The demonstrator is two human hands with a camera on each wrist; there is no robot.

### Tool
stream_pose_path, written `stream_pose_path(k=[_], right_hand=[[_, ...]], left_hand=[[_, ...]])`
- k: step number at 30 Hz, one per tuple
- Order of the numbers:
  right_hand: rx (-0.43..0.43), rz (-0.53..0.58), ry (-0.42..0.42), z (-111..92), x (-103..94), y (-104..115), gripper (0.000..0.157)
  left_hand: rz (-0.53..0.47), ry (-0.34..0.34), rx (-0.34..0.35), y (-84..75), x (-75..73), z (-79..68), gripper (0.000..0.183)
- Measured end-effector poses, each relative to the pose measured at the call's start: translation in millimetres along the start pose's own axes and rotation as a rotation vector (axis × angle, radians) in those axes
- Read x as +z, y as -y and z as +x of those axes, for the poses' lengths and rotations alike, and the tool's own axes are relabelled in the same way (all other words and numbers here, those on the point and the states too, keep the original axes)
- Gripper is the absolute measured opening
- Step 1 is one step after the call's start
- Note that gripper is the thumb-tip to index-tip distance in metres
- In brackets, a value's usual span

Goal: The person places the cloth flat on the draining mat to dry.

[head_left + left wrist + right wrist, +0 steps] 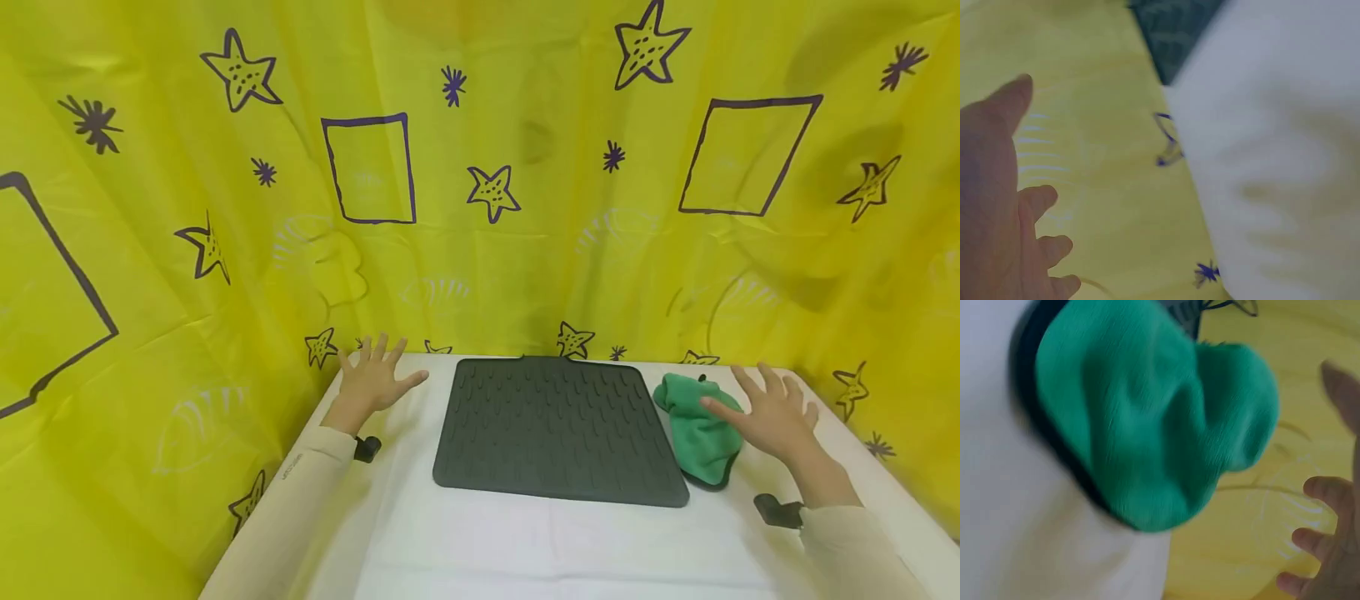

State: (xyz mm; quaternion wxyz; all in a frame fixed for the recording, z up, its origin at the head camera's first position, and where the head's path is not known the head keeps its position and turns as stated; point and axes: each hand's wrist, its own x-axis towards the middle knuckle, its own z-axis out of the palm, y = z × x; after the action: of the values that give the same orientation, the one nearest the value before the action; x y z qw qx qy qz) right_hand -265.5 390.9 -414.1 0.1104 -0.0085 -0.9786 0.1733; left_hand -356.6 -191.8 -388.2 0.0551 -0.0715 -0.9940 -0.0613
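Note:
My left hand [372,381] is raised at the left of the white table, fingers spread and holding nothing. On the other side my right hand [777,417] also has its fingers spread, its thumb overlapping a green cloth [701,433] in the head view. That cloth is bunched and folded, with a dark edge along its lower side. Between the hands lies a dark grey ridged mat [558,433] with a small tab at its far edge. In the right wrist view the green cloth [1141,419] fills the middle, apart from the fingers [1329,490].
A yellow curtain [525,275] printed with stars and frames surrounds the white table [480,542] at the back and sides. Dark wrist-camera mounts stick out beside both sleeves.

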Motion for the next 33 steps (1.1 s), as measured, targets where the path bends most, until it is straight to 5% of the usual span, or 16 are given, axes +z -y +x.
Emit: stream_pose_path(k=[8, 14, 19, 24, 33], right_hand=[[0.033, 0.235, -0.180, -4, 18.0, 31, 0.058], [0.098, 0.396, -0.311, 0, 32.6, 53, 0.042], [0.212, 0.452, -0.344, 5, 42.1, 58, 0.041], [0.310, 0.478, -0.360, 9, 52.3, 52, 0.048], [0.263, 0.411, -0.189, 14, 68.4, 40, 0.074]], left_hand=[[-0.184, -0.228, 0.096, -32.1, 3.0, -3.6, 0.059], [-0.399, -0.357, 0.061, -51.9, 32.8, -5.0, 0.031], [-0.516, -0.291, -0.025, -61.0, 63.9, -4.1, 0.023], [-0.532, -0.206, -0.065, -66.0, 81.1, -4.3, 0.022], [-0.497, -0.135, -0.108, -66.5, 94.8, -6.1, 0.025]])
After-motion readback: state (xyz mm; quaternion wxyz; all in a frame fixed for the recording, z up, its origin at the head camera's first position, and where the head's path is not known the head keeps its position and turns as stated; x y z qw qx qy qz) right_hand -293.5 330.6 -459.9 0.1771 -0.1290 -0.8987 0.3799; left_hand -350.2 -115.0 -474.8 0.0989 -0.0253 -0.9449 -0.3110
